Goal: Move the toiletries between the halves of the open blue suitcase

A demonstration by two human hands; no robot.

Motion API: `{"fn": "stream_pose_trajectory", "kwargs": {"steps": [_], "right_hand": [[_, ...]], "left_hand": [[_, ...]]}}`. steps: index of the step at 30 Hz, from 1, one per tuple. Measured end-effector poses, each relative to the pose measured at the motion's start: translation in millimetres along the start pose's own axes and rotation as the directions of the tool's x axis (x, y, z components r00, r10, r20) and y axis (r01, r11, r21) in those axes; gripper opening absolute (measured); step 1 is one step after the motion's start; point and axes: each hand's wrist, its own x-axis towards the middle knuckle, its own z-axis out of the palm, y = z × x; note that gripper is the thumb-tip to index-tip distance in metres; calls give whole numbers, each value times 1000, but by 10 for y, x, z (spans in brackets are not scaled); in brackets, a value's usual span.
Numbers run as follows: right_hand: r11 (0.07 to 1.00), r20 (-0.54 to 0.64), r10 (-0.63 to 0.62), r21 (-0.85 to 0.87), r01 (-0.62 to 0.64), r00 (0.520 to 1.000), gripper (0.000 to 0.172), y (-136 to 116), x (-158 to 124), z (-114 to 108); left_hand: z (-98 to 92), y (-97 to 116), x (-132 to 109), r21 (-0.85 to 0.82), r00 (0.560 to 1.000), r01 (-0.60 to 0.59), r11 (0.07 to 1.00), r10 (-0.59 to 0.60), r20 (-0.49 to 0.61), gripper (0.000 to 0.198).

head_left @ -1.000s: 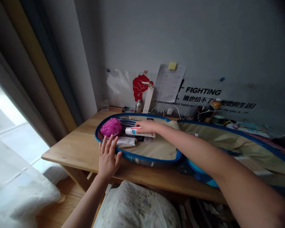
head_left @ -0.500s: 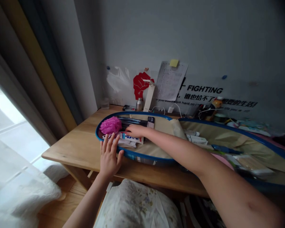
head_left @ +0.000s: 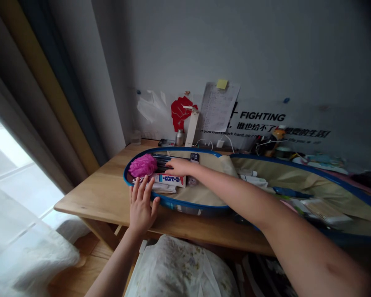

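An open travel bag with a blue rim [head_left: 185,207] and beige lining lies on the desk. My left hand [head_left: 141,203] rests with spread fingers on its near rim, just below a pink mesh bath sponge [head_left: 142,165]. My right hand [head_left: 179,167] lies flat over dark slim pens [head_left: 162,161], holding nothing I can see. Beneath it is a white toothpaste tube [head_left: 169,180], on top of a white packet [head_left: 163,188]. A small black box [head_left: 194,157] sits beyond my fingers. The bag's other half [head_left: 309,177] holds white tubes [head_left: 250,175] and a blue-handled item [head_left: 292,191].
The wooden desk [head_left: 92,198] stands against a grey wall with a paper note and a red fist cutout. A metal bottle [head_left: 179,137] and cables lie at the back. A curtain hangs at the left, and bedding [head_left: 179,268] lies below the desk edge.
My right hand has moved left, off the toothpaste tube, which now lies lower left in the bag. The bag's flap has shifted, showing white tubes in the other half. My left hand stays put.
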Motion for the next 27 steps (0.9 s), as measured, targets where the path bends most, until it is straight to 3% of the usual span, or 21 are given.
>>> {"fn": "stream_pose_trajectory", "kwargs": {"steps": [6, 11, 14, 17, 23, 27], "right_hand": [[981, -122, 181, 88, -171, 976, 34, 749, -535, -548], [898, -187, 422, 220, -381, 887, 42, 1594, -1351, -762], [844, -133, 522, 226, -487, 842, 44, 2011, -1823, -689], [804, -58, 580, 202, -559, 813, 41, 2250, -2193, -521], [759, -17, 637, 185, -624, 770, 15, 2347, -2577, -221], [759, 30, 627, 203, -619, 778, 14, 2340, -2639, -120]], "left_hand": [[3, -12, -8, -14, 1000, 13, 1000, -13, 13, 56], [-6, -5, -11, -32, 1000, 11, 999, -11, 5, 56], [-10, -5, -11, -39, 1000, 17, 999, -16, 19, 57], [-14, -4, -8, -47, 1000, 18, 999, -18, 16, 57], [-12, -11, -11, -45, 1000, 2, 999, -1, 19, 57], [-12, -11, -14, -36, 1000, 12, 999, -11, 21, 57]]}}
